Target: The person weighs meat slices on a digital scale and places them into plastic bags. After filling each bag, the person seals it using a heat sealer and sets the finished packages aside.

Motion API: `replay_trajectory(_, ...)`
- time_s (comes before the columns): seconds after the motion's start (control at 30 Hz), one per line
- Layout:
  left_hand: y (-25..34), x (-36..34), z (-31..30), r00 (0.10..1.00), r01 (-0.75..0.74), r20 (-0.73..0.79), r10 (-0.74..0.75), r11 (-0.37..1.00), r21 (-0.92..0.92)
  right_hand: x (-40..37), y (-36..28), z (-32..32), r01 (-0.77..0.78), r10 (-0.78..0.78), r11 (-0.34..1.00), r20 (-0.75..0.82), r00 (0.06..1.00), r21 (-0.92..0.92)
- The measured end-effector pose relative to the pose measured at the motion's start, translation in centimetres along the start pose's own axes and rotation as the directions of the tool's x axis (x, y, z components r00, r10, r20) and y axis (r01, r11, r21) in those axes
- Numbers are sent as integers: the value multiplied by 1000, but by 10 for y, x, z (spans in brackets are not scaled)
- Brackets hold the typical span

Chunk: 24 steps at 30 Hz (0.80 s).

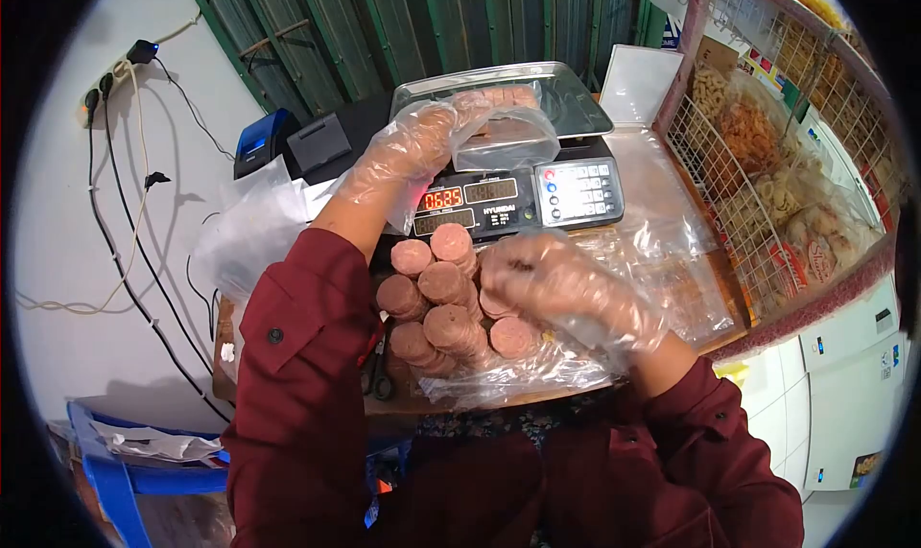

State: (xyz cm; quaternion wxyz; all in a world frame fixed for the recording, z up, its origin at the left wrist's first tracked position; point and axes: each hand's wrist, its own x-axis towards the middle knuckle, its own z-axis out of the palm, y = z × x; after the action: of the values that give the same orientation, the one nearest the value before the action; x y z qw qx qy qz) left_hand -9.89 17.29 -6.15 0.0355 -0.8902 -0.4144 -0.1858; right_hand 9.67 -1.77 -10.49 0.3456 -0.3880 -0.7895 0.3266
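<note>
My left hand, in a clear plastic glove, reaches over the scale's display and grips the edge of a clear plastic bag. Pink round meat slices lie in the bag on the metal pan of the digital scale. Several stacks of the same slices stand on plastic sheeting in front of the scale. At their right side, my gloved right hand curls its fingers around some slices; its fingertips are partly hidden.
Scissors lie left of the stacks. Clear plastic bags are spread at the right of the table. A wire rack with bagged food borders the right side. A small blue-black device and a blue chair are at left.
</note>
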Motion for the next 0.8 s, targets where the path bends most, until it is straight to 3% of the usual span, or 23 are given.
replay_trajectory(0.03, -1, 2, 0, 997, 47, 61, -45, 998, -38, 3, 12, -7, -2, 2, 1000, 1, 1000, 0)
replay_trajectory(0.07, -1, 2, -1, 988, 97, 125, -87, 992, -75, 12, 19, -16, -134, 107, 887, 85, 991, 442)
replay_trajectory(0.1, 0, 1, 0, 988, 97, 127, -87, 992, -78, 15, 24, -19, -260, 163, 575, 203, 965, 776)
replay_trajectory(0.13, 0, 0, 1, 996, 64, 75, -57, 993, -103, 15, 26, -12, -371, 500, 451, 114, 858, 812)
replay_trajectory(0.17, 1, -2, 2, 999, 31, 24, -28, 991, -128, 25, 26, -16, -207, 460, 215, 89, 884, 954)
replay_trajectory(0.2, 6, -8, -1, 996, 83, 59, -64, 904, -419, 29, 22, -21, -130, 413, 182, 44, 910, 975)
replay_trajectory(0.23, 11, -8, -6, 996, 84, 61, -64, 902, -423, 33, 19, -26, -51, 366, 147, -6, 930, 988)
replay_trajectory(0.27, 18, -7, -14, 996, 87, 62, -71, 947, -308, 41, 18, -28, -53, 370, 148, -6, 929, 987)
replay_trajectory(0.3, 23, -7, -17, 995, 88, 62, -78, 978, -188, 50, 16, -29, -21, 451, 241, -93, 888, 970)
replay_trajectory(0.33, 20, -7, -15, 999, 36, 39, -29, 982, -183, 58, 13, -29, 2, 517, 335, -185, 836, 942)
replay_trajectory(0.37, 15, -6, -10, 999, 34, 38, -28, 982, -186, 64, 9, -30, 2, 518, 337, -187, 835, 941)
replay_trajectory(0.43, 9, -6, -4, 1000, 13, 2, -13, 934, -358, 75, 2, -29, -88, 472, 644, -304, 827, 760)
replay_trajectory(0.47, 8, -4, -7, 1000, 14, 4, -13, 934, -357, 89, 15, -27, -41, 469, 599, -308, 828, 800)
replay_trajectory(0.5, 15, -3, -18, 992, 107, 95, -88, 972, -209, 101, 17, -26, -42, 474, 593, -307, 826, 804)
replay_trajectory(0.53, 19, -3, -23, 969, 185, 175, -173, 981, -52, 112, 18, -24, -111, 560, 628, -347, 752, 770)
replay_trajectory(0.57, 14, -2, -17, 968, 185, 182, -172, 981, -54, 121, 22, -26, -188, 633, 652, -392, 668, 734)
replay_trajectory(0.6, 4, 2, -7, 990, 106, 97, -105, 994, -5, 132, 37, -31, -192, 638, 650, -390, 664, 735)
replay_trajectory(0.63, -1, 3, -1, 999, 30, 13, -31, 998, 50, 143, 59, -34, -400, 404, 906, -558, 725, 137)
replay_trajectory(0.67, 15, 0, -16, 980, 161, 127, -156, 987, -29, 148, 70, -35, -446, 131, 728, -532, 837, -521)
replay_trajectory(0.7, 17, -1, -17, 980, 160, 126, -155, 987, -31, 149, 62, -33, -447, 132, 726, -532, 837, -523)
replay_trajectory(0.77, 17, -1, -18, 977, 182, 130, -171, 980, -83, 152, 47, -27, -397, 305, 916, -754, 582, 64)
replay_trajectory(0.8, 11, -1, -12, 977, 182, 129, -170, 980, -86, 149, 42, -28, -399, 305, 915, -754, 582, 62)
